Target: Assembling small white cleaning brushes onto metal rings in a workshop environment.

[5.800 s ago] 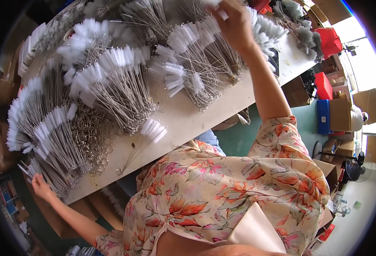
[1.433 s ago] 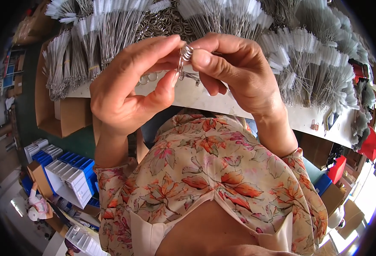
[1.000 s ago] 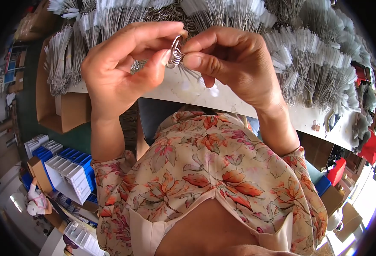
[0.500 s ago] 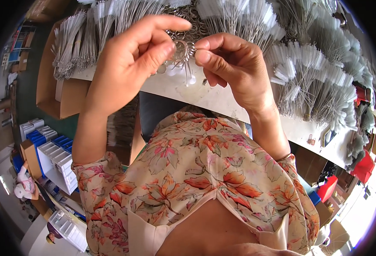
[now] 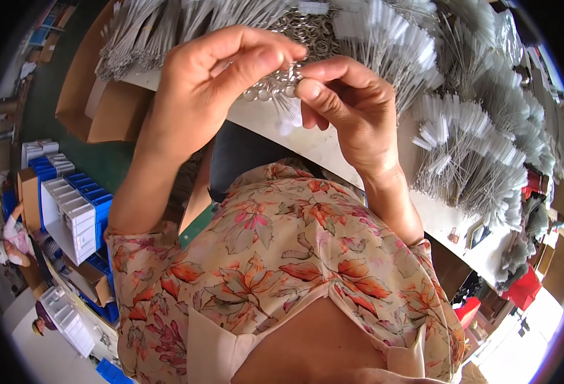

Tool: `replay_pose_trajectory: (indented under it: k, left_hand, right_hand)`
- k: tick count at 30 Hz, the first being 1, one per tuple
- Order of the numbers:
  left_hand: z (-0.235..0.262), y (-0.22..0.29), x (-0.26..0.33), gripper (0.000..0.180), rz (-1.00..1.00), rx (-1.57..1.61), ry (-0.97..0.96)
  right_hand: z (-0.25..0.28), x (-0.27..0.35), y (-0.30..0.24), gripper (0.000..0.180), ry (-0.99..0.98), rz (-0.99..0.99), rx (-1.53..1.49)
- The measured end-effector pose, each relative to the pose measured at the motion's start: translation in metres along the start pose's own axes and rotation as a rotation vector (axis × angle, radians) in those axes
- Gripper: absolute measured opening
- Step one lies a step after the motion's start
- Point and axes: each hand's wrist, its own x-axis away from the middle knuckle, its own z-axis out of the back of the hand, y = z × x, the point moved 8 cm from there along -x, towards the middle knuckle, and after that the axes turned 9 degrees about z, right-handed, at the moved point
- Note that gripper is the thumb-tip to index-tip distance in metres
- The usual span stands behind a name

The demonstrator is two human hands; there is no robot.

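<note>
My right hand (image 5: 349,105) pinches a metal ring (image 5: 293,75) between thumb and forefinger, above the near edge of the table. A fan of shiny wire loops hangs around this ring, with thin wires below and pale, blurred ends. My left hand (image 5: 224,77) is closed beside it, thumb and forefinger curled together at the upper side of the ring. What lies between the left fingertips is too small to make out. Just behind my hands is a pile of loose metal rings (image 5: 307,31) on the table.
Bundles of thin wire brushes (image 5: 384,41) lie along the back of the white table (image 5: 326,147), with more brushes (image 5: 467,147) heaped at the right. On the left stand an open cardboard box (image 5: 112,118) and white and blue bins (image 5: 70,214). A person (image 5: 16,246) works at far left.
My left hand has moved right to the ring, and its thumb and forefinger have come together. My right hand keeps its pinch. The whole view has turned and shifted slightly.
</note>
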Motion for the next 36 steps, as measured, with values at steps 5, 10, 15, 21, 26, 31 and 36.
replay_pose_trajectory:
  k: [5, 10, 15, 21, 26, 31, 36]
  left_hand:
    - [0.006, -0.025, 0.015, 0.021, 0.073, 0.655, 0.158]
    - [0.059, -0.023, 0.046, 0.018, 0.096, 0.599, 0.211]
    - [0.084, -0.045, 0.095, 0.016, 0.239, -0.066, 0.140]
    - [0.032, -0.242, 0.150, 0.011, 0.596, -0.839, -0.090]
    - [0.063, -0.369, 0.244, 0.016, 0.970, -0.871, -0.168]
    - [0.066, -0.415, 0.411, 0.021, 1.024, -1.131, -0.478]
    - [0.061, -0.387, 0.334, 0.027, 1.067, -0.828, 0.053]
  right_hand:
    - [-0.026, -0.006, 0.020, 0.014, -0.030, 0.203, 0.122]
    - [-0.037, -0.004, 0.048, 0.015, -0.089, 0.098, 0.324]
    - [-0.018, 0.020, 0.074, 0.010, -0.158, -0.024, 0.404]
    - [-0.018, 0.037, 0.113, 0.006, -0.202, -0.239, 0.393]
    - [-0.028, 0.041, 0.121, 0.007, -0.205, -0.373, 0.431]
    - [-0.027, 0.049, 0.135, 0.007, -0.176, -0.499, 0.403]
    - [-0.027, 0.040, 0.147, 0.008, -0.231, -0.521, 0.396]
